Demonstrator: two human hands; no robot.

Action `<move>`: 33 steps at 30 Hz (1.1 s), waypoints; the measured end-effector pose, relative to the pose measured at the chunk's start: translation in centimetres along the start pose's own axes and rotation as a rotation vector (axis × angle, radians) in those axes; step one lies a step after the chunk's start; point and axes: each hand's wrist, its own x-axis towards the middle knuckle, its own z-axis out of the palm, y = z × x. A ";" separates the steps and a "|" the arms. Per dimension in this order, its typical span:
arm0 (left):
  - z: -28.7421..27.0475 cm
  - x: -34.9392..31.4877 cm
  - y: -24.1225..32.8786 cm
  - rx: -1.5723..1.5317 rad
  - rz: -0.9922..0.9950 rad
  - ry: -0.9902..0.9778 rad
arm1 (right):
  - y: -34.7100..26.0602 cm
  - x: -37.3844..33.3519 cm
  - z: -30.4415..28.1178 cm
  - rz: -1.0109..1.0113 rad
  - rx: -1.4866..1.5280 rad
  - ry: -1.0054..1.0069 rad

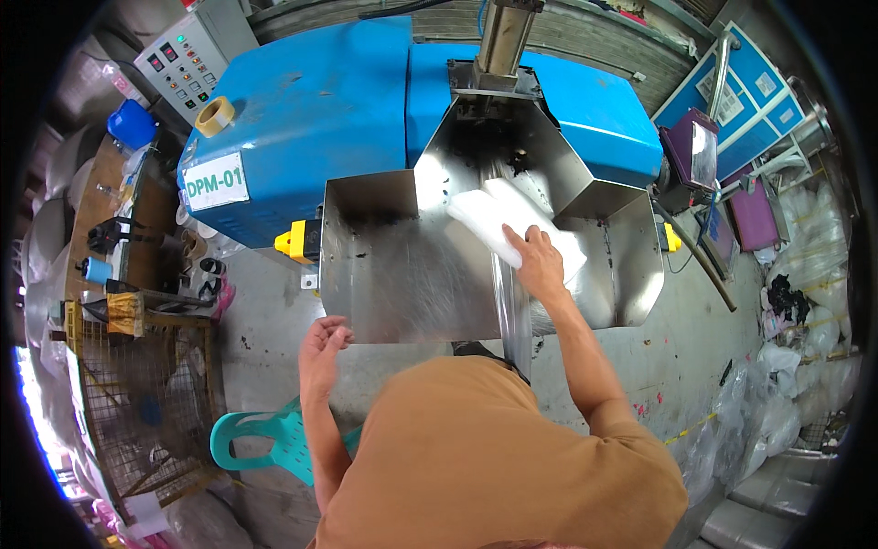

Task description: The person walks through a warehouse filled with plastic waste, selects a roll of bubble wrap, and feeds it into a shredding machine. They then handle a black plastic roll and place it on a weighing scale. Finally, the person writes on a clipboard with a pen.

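Head view: white, glossy, folded film bundle (pixel 481 220) lay in wide bare-steel tray (pixel 407 284) before blue metal machine (pixel 311 91), long axis slanting from far left to near right. Bare right hand (pixel 540 261) was nearer, on top; bundle reached ahead and leftward from its fingers. Whether they pinched or only pressed, I couldn't tell. Bare left hand (pixel 325 343) hung by tray's near-left edge, fingers loosely curled, seemingly holding nothing. Right palm, bundle's underside hidden; clear film strip (pixel 515 320) hard to trace beneath bundle.

Tape roll (pixel 220 121) on machine (pixel 329 101), bundle (pixel 490 218) in tray (pixel 393 293), chair (pixel 291 441) at left
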 end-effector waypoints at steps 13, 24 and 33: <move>0.7 1.6 -0.1 -0.073 0.019 0.189 | 3.9 13.1 5.2 -0.025 0.050 0.023; 1.3 0.8 -0.9 -0.045 0.050 0.194 | 3.1 11.5 -10.5 0.200 0.296 0.094; 0.7 0.7 -1.6 -0.051 0.110 0.154 | -8.6 18.9 -9.6 0.223 1.424 0.351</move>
